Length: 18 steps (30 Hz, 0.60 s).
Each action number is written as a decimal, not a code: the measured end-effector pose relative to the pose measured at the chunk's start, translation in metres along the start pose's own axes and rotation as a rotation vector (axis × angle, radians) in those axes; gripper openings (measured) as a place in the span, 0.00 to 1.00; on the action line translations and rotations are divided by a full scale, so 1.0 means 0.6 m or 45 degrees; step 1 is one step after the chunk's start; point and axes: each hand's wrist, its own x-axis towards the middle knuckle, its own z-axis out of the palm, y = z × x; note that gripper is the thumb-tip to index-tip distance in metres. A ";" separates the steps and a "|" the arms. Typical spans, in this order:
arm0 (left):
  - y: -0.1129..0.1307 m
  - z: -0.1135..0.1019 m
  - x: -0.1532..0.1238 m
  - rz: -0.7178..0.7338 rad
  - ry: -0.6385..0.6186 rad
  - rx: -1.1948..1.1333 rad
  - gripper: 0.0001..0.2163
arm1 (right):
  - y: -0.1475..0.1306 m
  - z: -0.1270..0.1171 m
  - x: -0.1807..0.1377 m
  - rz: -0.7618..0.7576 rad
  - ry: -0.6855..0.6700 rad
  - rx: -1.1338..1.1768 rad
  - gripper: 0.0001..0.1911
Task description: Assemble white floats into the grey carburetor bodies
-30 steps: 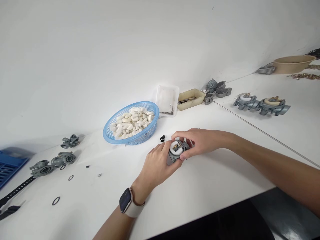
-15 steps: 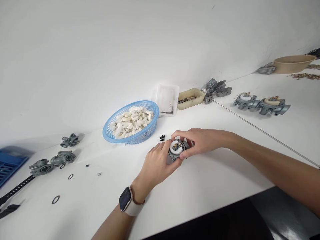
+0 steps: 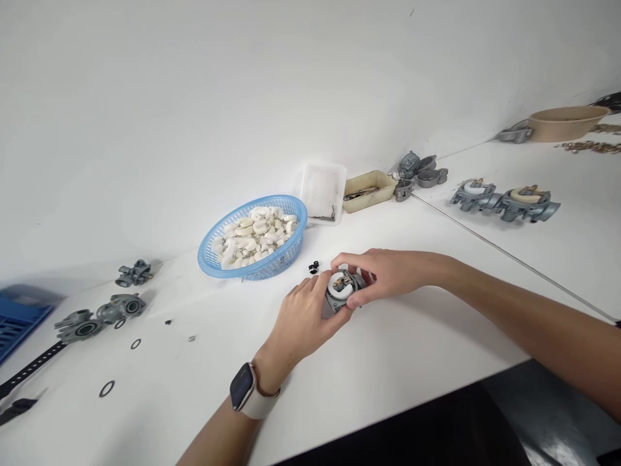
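Observation:
Between my two hands sits a grey metal carburetor, its open side facing up with a white float and brass parts showing inside. My left hand, with a watch on its wrist, is closed round the near left side of the body. My right hand grips the right side, fingers curled over the far edge and thumb at the near rim. Fingers hide much of the body. Just behind it lie small black parts on the white table.
A blue basket of white floats stands behind my left hand, beside a clear tray and a cream tray. Carburetors stand at right, others at left near black rings. A tan bowl is far right.
The view has shifted very slightly. Both hands keep their hold on the carburetor, with no clear movement of the part.

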 end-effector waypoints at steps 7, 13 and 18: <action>0.000 0.001 0.001 0.009 0.013 0.029 0.24 | -0.020 -0.006 -0.010 0.022 -0.021 0.015 0.31; 0.001 0.000 0.002 0.010 0.012 0.018 0.23 | -0.021 -0.006 -0.009 0.023 -0.023 0.018 0.31; 0.002 0.000 0.002 0.006 0.013 0.020 0.22 | -0.017 -0.004 -0.008 0.018 -0.015 0.018 0.30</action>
